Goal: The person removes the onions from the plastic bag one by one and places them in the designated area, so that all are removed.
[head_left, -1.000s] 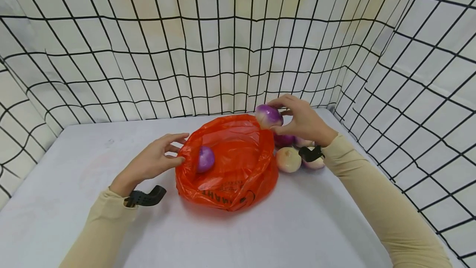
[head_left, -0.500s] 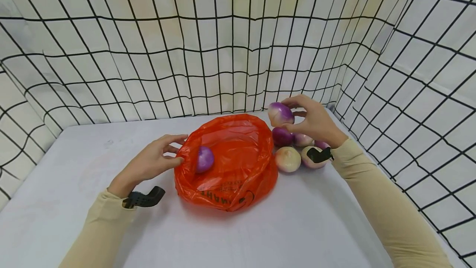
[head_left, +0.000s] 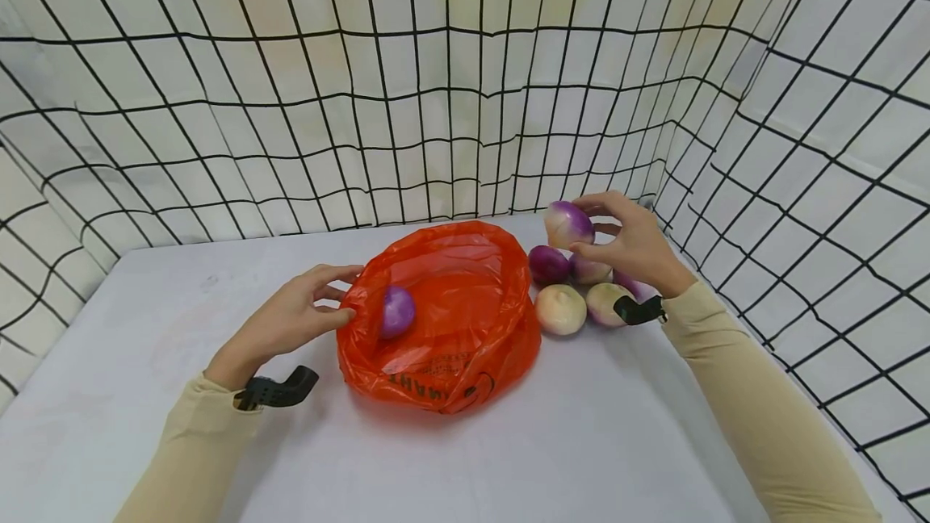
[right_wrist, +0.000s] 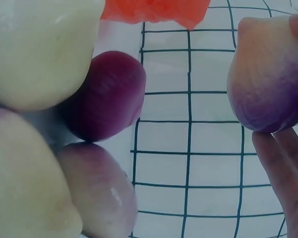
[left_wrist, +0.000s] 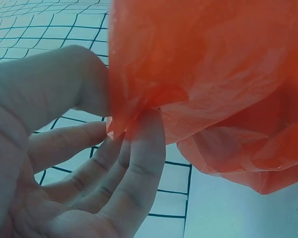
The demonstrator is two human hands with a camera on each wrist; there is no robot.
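My right hand [head_left: 635, 242] holds a purple-and-white onion [head_left: 569, 224] between thumb and fingers, above several others at the back right. The same onion [right_wrist: 273, 74] shows at the right of the right wrist view. Under it lie a dark purple onion [head_left: 548, 265] and a pale one [head_left: 560, 310]; my wrist partly covers others. An orange-red plastic bag [head_left: 436, 406] stands with its mouth spread wide, and a purple onion [head_left: 398, 311] sits inside against its left wall. My left hand [head_left: 283, 321] pinches the bag's left rim; in the left wrist view the film [left_wrist: 198, 64] gathers at the fingertips.
A white table [head_left: 545, 442] bears everything. Black netting [head_left: 407, 87] over white cloth rises behind the table and along both sides. Dark straps with camera mounts circle both wrists, and the left mount [head_left: 279, 390] juts out near the bag.
My right hand has carried its onion rightward, from the bag's right rim to over the other onions. My left hand stays at the bag's left side; the view has shifted slightly.
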